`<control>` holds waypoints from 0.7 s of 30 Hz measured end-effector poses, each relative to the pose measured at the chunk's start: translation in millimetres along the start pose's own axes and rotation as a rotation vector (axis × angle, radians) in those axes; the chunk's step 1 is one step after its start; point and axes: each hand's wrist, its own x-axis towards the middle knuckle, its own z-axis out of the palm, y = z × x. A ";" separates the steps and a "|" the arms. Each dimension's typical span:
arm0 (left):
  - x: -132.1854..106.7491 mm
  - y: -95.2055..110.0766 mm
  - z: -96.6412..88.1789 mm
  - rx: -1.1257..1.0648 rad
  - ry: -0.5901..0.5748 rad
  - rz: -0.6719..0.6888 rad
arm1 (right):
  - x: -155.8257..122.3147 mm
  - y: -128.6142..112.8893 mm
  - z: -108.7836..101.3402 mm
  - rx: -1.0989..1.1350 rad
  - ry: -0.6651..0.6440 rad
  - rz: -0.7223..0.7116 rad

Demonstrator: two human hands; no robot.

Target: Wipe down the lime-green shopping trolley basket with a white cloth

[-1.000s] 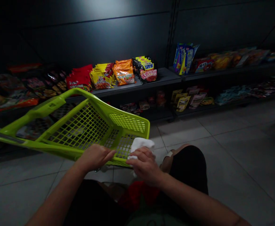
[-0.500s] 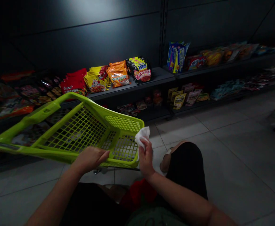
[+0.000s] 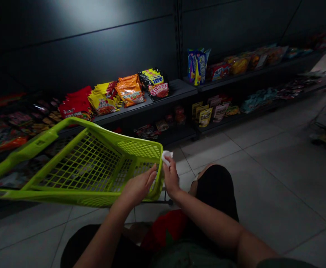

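Note:
A lime-green shopping cart [image 3: 101,137] with a lattice basket stands before me, its narrow end towards my hands. My right hand [image 3: 171,178] is closed on a crumpled white wipe [image 3: 167,155], at the outer face of that narrow end. Most of the wipe is hidden by my fingers and the rim. My left hand [image 3: 137,188] reaches over the near side rim, fingers stretched out towards the inside of the narrow end. It holds nothing that I can see; whether its palm touches the rim, I cannot tell.
Dark shelves [image 3: 179,89] run along the wall behind the cart, bearing red packets [image 3: 76,102], yellow packets [image 3: 104,98], orange packets [image 3: 131,91] and blue snack bags [image 3: 198,67]. My bent knee [image 3: 217,193] is to the right, above the tiled floor [image 3: 269,167].
My left hand has moved right along the near rim to the narrow end, its fingers now straightened. The wipe in my right hand is pressed more compactly against the cart end. The view has shifted slightly.

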 end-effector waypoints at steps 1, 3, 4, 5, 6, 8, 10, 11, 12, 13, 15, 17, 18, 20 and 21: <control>2.5 4.2 2.2 0.070 -0.021 -0.022 | -23.5 5.2 -7.4 -0.039 -0.033 -0.020; 3.5 7.5 2.8 0.202 -0.066 -0.041 | -67.5 13.9 -22.1 -0.086 -0.143 -0.046; 2.8 7.4 1.8 0.252 -0.085 -0.036 | -81.9 16.2 -27.1 -0.092 -0.188 -0.046; 1.7 6.7 0.6 0.290 -0.103 -0.026 | -88.4 17.2 -29.7 -0.087 -0.215 -0.037; 0.6 5.7 -0.6 0.321 -0.117 -0.018 | -86.4 17.0 -29.5 -0.071 -0.213 -0.017; -0.7 3.7 -1.9 0.353 -0.132 -0.005 | -59.2 14.9 -21.8 -0.021 -0.134 0.051; -0.3 2.4 -1.7 0.351 -0.129 0.000 | -14.6 13.1 -8.2 0.039 -0.025 0.151; 0.5 2.1 -1.3 0.344 -0.128 0.002 | 7.6 12.8 -1.1 0.072 0.028 0.199; 1.5 2.0 -0.9 0.336 -0.126 0.002 | 25.9 13.0 5.1 0.106 0.074 0.234; 2.5 2.2 -0.6 0.329 -0.127 0.003 | 38.2 13.5 9.7 0.135 0.108 0.252; 4.3 3.3 -0.6 0.325 -0.133 -0.003 | 39.4 15.6 12.7 0.156 0.139 0.236; 5.2 4.8 -0.8 0.341 -0.137 -0.022 | 10.4 18.1 6.6 0.106 0.116 0.186; 5.2 5.5 -0.8 0.355 -0.136 -0.034 | -11.3 19.3 0.9 0.070 0.084 0.169; 4.7 6.4 -0.3 0.381 -0.129 -0.048 | -54.7 21.2 -12.2 0.028 -0.017 0.170; 4.2 6.5 0.2 0.388 -0.124 -0.045 | -70.3 21.8 -17.9 0.029 -0.075 0.186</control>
